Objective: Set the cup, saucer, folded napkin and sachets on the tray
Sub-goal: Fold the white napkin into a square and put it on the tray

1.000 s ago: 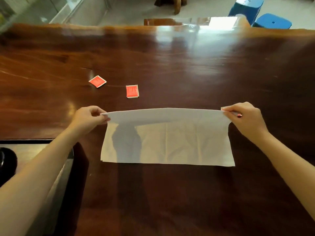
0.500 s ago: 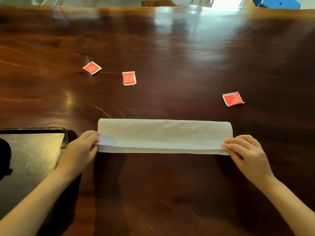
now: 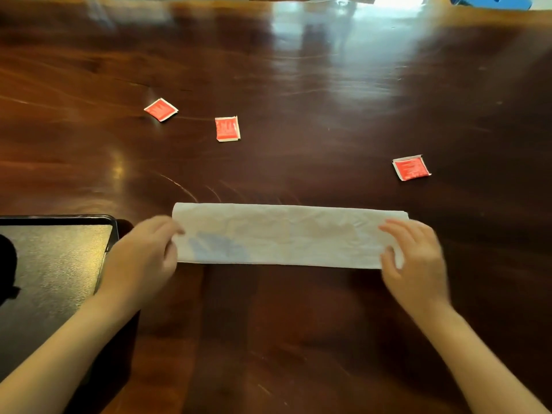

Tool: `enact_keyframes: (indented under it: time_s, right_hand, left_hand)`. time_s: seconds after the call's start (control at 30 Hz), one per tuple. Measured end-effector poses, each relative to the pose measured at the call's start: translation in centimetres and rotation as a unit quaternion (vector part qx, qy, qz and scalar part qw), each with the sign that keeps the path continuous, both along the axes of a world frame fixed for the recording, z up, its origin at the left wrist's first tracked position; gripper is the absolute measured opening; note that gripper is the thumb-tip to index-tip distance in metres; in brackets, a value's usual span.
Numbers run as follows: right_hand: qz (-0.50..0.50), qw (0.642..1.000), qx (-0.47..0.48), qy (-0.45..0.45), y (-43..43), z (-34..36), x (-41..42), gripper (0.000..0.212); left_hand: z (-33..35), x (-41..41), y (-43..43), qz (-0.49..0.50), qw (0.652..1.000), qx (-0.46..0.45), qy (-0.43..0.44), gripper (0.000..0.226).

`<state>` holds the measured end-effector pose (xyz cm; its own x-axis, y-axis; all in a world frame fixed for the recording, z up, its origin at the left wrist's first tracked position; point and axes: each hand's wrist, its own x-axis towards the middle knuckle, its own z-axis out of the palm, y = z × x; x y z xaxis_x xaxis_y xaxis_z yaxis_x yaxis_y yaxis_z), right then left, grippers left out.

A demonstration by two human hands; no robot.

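A white napkin (image 3: 286,236), folded into one long strip, lies flat on the dark wooden table. My left hand (image 3: 146,258) is at its left end, fingers and thumb curled around that edge. My right hand (image 3: 418,261) rests flat on the right end with fingers spread. Three red sachets lie beyond the napkin: one far left (image 3: 160,109), one in the middle (image 3: 227,129), one to the right (image 3: 411,167). A black tray (image 3: 59,219) sits at the left, just beside my left hand. No saucer is visible.
A dark rounded shape (image 3: 7,264) stands on the tray at the frame's left edge; I cannot tell what it is. The glossy table (image 3: 328,85) stretches far back. A blue stool (image 3: 493,1) shows past its far edge.
The napkin's far edge was brought toward me, folding it into a narrow strip. Both hands have since slid slightly up onto its ends. A third sachet came into view.
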<state>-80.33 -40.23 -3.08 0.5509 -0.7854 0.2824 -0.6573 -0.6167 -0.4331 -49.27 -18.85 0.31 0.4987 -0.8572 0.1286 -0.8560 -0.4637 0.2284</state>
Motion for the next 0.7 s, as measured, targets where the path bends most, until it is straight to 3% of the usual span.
enact_keyframes:
  time_s: [0.07, 0.13, 0.23, 0.3, 0.43, 0.7]
  right_hand:
    - [0.015, 0.998, 0.049, -0.039, 1.9, -0.1, 6.6, 0.045]
    - [0.077, 0.993, 0.086, 0.025, 4.4, -1.0, 13.0, 0.047]
    - [0.122, 0.974, 0.085, 0.173, 6.5, -3.8, 17.1, 0.054]
    - [0.120, 0.970, 0.059, 0.205, 6.5, -4.7, 16.8, 0.056]
    - [0.138, 0.963, 0.054, 0.224, 5.2, -4.4, 14.6, 0.059]
    - [0.051, 0.966, 0.064, 0.246, 0.2, -4.7, 6.3, 0.065]
  left_hand:
    - [-0.7, -1.1, -3.6, 0.043, 0.993, -0.089, 0.059, 0.033]
    - [-2.7, -2.3, -6.7, 0.070, 0.982, -0.109, 0.137, 0.039]
    - [-6.9, -3.4, -7.5, 0.101, 0.992, 0.021, 0.077, 0.045]
    - [-8.5, -3.3, -6.8, 0.115, 0.990, 0.078, 0.036, 0.052]
    - [-8.6, -2.5, -6.4, 0.125, 0.988, 0.086, 0.026, 0.066]
    - [-8.2, -1.8, -5.5, 0.120, 0.986, 0.116, 0.003, 0.079]
